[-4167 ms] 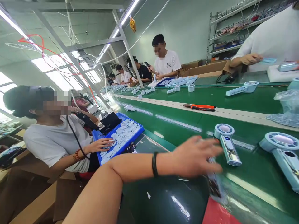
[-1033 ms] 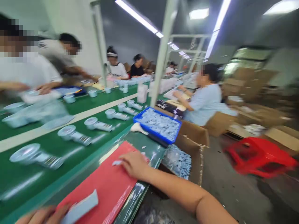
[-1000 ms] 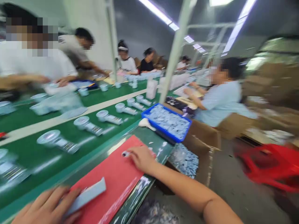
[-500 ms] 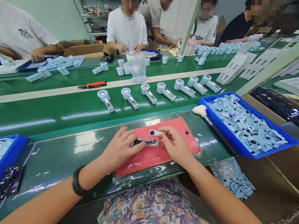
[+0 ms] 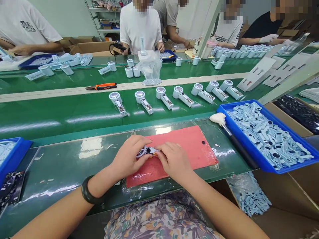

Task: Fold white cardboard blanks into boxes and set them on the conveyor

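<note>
Over the red mat (image 5: 184,142), my left hand (image 5: 129,155) is closed around the round head of a small light-blue handheld fan (image 5: 141,152). My right hand (image 5: 175,161) pinches a pale blue cover piece (image 5: 151,150) with a dark oval, which lies against the fan's handle. Fingers hide most of the handle, so I cannot tell whether the cover is seated. Beyond the mat, several handheld fans (image 5: 164,99) lie in a row on the green belt (image 5: 74,116), circuit boards showing in their handles.
A blue tray (image 5: 276,171) full of cover pieces stands at right, beside a dark-handled tool with a white wrapped end (image 5: 218,119). Another blue tray (image 5: 23,146) and dark circuit boards (image 5: 12,189) are at left. Orange-handled pliers (image 5: 106,86) lie ahead. Several co-workers (image 5: 141,26) sit opposite.
The right hand has brought the cover piece left and down onto the fan's handle, whose bare circuit board showed before. Both hands are now closer together. The view has shifted slightly.
</note>
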`<state>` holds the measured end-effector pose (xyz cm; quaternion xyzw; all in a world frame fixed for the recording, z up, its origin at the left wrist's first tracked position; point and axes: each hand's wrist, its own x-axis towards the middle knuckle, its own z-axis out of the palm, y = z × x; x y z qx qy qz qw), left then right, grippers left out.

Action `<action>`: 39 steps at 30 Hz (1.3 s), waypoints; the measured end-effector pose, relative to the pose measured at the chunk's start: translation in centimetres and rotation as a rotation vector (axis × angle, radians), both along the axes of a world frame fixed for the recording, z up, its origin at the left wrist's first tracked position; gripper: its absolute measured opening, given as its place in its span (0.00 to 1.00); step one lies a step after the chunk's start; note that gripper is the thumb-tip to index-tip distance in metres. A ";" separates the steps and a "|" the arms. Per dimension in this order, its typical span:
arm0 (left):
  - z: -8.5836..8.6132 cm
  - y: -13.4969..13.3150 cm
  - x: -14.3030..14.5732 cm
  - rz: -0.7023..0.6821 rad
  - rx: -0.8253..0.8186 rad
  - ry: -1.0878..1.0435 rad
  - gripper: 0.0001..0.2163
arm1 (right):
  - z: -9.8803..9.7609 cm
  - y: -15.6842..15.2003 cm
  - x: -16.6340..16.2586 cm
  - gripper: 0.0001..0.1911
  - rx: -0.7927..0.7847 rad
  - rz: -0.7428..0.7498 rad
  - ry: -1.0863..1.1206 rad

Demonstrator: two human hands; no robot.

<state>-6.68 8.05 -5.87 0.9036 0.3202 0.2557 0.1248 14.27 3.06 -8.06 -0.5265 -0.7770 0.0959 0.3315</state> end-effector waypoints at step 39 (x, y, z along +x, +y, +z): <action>0.7 -2.0 -1.5 0.017 0.290 0.396 0.12 | -2.1 -3.8 0.5 0.29 -0.016 -0.134 -0.041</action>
